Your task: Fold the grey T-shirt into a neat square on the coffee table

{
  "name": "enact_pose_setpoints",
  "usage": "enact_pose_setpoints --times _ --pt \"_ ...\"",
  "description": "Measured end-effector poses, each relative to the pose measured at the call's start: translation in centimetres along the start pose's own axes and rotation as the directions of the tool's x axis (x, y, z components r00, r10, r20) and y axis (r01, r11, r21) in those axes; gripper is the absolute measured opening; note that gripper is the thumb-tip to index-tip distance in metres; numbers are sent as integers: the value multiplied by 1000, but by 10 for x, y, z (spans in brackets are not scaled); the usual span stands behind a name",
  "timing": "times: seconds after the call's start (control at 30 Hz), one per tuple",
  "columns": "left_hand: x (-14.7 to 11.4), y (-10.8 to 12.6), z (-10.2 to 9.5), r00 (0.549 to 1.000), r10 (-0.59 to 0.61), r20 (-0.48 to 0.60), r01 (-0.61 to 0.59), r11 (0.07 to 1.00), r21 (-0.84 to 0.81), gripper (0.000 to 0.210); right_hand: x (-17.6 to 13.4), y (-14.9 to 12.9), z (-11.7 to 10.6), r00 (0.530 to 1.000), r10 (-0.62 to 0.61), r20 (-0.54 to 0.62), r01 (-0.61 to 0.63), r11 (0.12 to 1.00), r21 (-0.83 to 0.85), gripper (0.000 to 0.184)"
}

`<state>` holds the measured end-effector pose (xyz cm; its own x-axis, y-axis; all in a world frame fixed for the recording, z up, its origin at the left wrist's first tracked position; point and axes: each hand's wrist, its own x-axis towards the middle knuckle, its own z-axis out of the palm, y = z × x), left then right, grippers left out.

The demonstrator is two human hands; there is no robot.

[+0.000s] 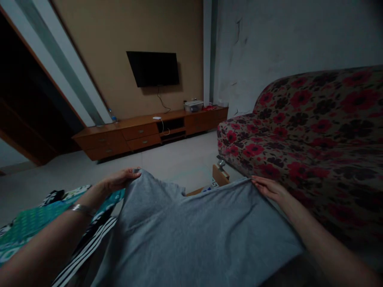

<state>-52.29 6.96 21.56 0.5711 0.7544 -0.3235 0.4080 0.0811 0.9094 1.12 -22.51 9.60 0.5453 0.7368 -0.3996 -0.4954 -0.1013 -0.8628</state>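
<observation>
A grey T-shirt [191, 235] is stretched out between my two hands, its lower part running out of view toward me. My left hand [124, 178] pinches one upper corner of it. The other upper corner is gripped by my right hand [267, 187], with the fingers pressed together on the cloth. Between them the top edge sags a little and shows wrinkles. Behind that edge, a cardboard box [220, 175] is partly hidden by the shirt.
Green patterned cloth [38, 219] and a black garment with white stripes [92, 243] lie at the left. A flowered sofa [299, 131] stands at the right. Across the floor [170, 159] is a low wooden cabinet [143, 133], below a wall-mounted television [155, 68].
</observation>
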Motion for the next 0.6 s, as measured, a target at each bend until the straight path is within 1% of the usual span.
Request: enact_pose_setpoints --times 0.07,0.1,0.17,0.2,0.23,0.27,0.3,0.33,0.37,0.4,0.43,0.47,0.5,0.53,0.57,0.6 --pt "48 -36 -9 999 -11 -30 14 993 118 43 27 21 9 999 26 -46 -28 998 -54 14" --pt "66 -54 -11 999 -18 -49 26 986 166 46 37 30 11 997 29 -74 -36 994 -101 13" --pt "93 -84 -10 990 -3 -141 39 967 253 51 50 44 12 992 -13 -122 -25 953 -302 18" --pt "101 -95 -6 981 17 -191 41 955 295 52 55 49 11 989 -51 -137 -13 904 -427 25" --pt "106 -103 0 970 66 -234 23 933 359 50 60 53 9 985 -94 -144 0 837 -547 31" --pt "110 -107 8 954 154 -256 -22 890 455 46 64 54 6 981 -133 -143 10 766 -643 36" --pt "111 -109 19 937 264 -230 -93 820 565 41 69 55 3 976 -165 -142 17 708 -706 39" --pt "111 -108 33 917 371 -147 -187 726 662 36 74 55 0 970 -196 -147 22 668 -744 39" --pt "111 -105 49 892 452 -20 -296 617 729 34 79 54 -3 961 -232 -153 32 638 -769 36" --pt "109 -101 68 859 496 127 -408 514 755 35 84 52 -5 949 -275 -153 45 599 -799 32" --pt "108 -96 87 824 499 268 -508 442 740 38 88 51 -6 936 -319 -147 60 558 -828 27" --pt "106 -90 107 785 483 389 -590 388 708 42 92 49 -7 923 -361 -136 77 518 -852 23" --pt "105 -84 126 746 456 485 -651 349 674 46 95 48 -8 910 -397 -119 96 482 -871 19" --pt "104 -79 143 713 426 557 -694 319 645 51 97 47 -8 900 -425 -97 117 449 -886 16" --pt "104 -74 158 691 390 608 -720 297 627 54 99 47 -8 892 -445 -72 138 422 -896 13" --pt "105 -69 170 684 352 639 -729 282 624 55 99 47 -8 886 -461 -49 158 400 -903 12"
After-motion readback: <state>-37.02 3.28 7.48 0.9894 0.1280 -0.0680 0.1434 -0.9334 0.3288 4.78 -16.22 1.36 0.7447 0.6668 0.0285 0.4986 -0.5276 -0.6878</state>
